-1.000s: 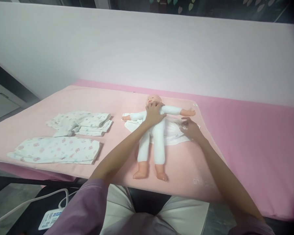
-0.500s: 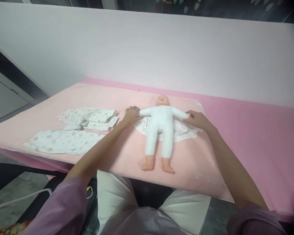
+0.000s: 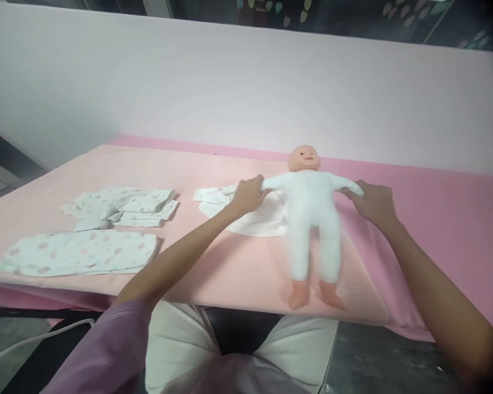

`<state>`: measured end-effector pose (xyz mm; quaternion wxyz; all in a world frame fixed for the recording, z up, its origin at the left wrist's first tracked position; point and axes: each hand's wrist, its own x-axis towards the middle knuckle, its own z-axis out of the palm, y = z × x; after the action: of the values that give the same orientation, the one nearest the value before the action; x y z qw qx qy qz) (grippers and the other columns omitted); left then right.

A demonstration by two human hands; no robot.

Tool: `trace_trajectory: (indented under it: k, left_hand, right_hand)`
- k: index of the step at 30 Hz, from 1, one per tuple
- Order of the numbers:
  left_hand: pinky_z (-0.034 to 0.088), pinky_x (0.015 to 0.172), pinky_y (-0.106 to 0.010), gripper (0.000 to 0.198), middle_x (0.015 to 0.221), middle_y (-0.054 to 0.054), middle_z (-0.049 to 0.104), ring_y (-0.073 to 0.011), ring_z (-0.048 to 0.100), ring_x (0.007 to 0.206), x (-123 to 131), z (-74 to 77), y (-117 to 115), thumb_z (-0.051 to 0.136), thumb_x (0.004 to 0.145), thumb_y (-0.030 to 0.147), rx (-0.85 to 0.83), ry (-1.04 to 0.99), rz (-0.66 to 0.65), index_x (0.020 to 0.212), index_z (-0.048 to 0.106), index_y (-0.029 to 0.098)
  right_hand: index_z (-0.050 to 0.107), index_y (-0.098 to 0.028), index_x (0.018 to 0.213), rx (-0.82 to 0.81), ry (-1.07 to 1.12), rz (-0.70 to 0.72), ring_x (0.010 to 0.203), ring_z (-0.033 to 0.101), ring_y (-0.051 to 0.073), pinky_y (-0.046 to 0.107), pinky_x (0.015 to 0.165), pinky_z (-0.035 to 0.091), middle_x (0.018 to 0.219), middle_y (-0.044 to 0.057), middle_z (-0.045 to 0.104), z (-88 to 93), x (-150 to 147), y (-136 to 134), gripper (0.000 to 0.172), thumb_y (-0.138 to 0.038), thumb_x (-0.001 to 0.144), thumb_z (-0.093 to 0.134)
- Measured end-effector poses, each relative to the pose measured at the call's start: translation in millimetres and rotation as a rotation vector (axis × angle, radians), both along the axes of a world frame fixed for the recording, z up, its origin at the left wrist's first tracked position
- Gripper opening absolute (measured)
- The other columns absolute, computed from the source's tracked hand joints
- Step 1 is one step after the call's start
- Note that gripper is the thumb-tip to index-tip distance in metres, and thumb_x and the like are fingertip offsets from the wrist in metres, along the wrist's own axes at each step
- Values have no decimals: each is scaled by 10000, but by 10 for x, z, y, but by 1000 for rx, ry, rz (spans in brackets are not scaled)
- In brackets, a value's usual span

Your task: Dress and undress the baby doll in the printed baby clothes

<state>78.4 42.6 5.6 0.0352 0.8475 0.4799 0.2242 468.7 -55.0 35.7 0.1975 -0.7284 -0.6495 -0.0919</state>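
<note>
Readable text, labels, brands, numbers: none; pale pink mat [image 3: 225, 279], near corner: faint whitish marks [image 3: 355, 289], too indistinct to read

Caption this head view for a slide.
Left hand and right hand hold a white-bodied baby doll by its arms over pink fabric.

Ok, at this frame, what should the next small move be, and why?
Probably lower the doll gently onto the pink bedding, just right of the white garment. The left hand and right hand each grip one outstretched arm, its body seems raised with no hand under it, and the garment lies mostly to its left.
</note>
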Motion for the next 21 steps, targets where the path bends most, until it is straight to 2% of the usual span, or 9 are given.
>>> trace_trajectory:
  k: [3, 6, 8, 11, 15, 18, 19, 21]
  left_hand:
    - [452, 949, -427, 374, 1157, -135, 746, -338, 710, 1087, 870, 25, 33, 462, 1090, 543, -86, -35, -117, 1213, 522, 195]
    - [464, 946, -427, 388, 1200, -159, 739, -344, 708, 1112, 1718, -11, 66, 464, 1087, 540, -173, -54, -201, 1225, 524, 182]
    - [466, 962, -431, 405, 1226, -174, 732, -345, 702, 1127, 2207, -64, 101, 460, 1086, 542, -237, -54, -266, 1233, 526, 171]
    - [459, 993, -438, 442, 1249, -181, 726, -345, 685, 1167, 2806, -168, 176, 462, 1076, 563, -351, -68, -336, 1259, 522, 165]
    - [427, 1048, -462, 509, 1296, -202, 704, -352, 646, 1236, 3386, -342, 274, 476, 1060, 584, -452, -80, -345, 1323, 507, 150]
    - [386, 1096, -488, 536, 1309, -224, 689, -361, 607, 1279, 3651, -497, 318, 501, 1047, 581, -457, -69, -358, 1329, 528, 125]
    - [376, 1104, -493, 532, 1319, -233, 681, -366, 587, 1299, 3696, -549, 325, 510, 1044, 570, -435, -57, -368, 1323, 541, 118]
    - [358, 1121, -493, 479, 1348, -244, 664, -369, 549, 1334, 3690, -640, 313, 517, 1048, 500, -346, -24, -407, 1323, 564, 111]
  right_hand:
    - [650, -249, 1003, 10, -30, -142, 941, 611, 372, 503, 917, 341, 928, 161, 738, 31, 649, -217, 490, -677, 1008, 411]
    - [654, -276, 1038, -24, -31, -272, 1032, 586, 406, 551, 964, 299, 1023, 182, 732, -31, 1229, -372, 442, -613, 1002, 370]
    - [661, -260, 1034, -63, -27, -365, 1022, 589, 407, 561, 964, 287, 1045, 208, 718, -108, 1586, -427, 423, -582, 988, 390]
    - [672, -207, 1076, -132, 8, -498, 993, 611, 414, 565, 943, 291, 991, 241, 696, -255, 2067, -465, 447, -574, 960, 447]
    - [668, -180, 1137, -201, 77, -623, 1045, 623, 469, 585, 914, 318, 1001, 279, 686, -462, 2531, -518, 527, -617, 905, 488]
    - [678, -191, 1138, -247, 133, -652, 1106, 608, 530, 628, 906, 325, 1081, 330, 672, -566, 2693, -571, 576, -661, 854, 505]
    - [686, -198, 1134, -258, 152, -648, 1115, 603, 547, 647, 905, 328, 1106, 339, 666, -580, 2708, -589, 595, -680, 831, 513]
    - [708, -208, 1125, -227, 147, -517, 1113, 602, 569, 686, 902, 342, 1149, 340, 655, -574, 2684, -635, 635, -712, 789, 518]
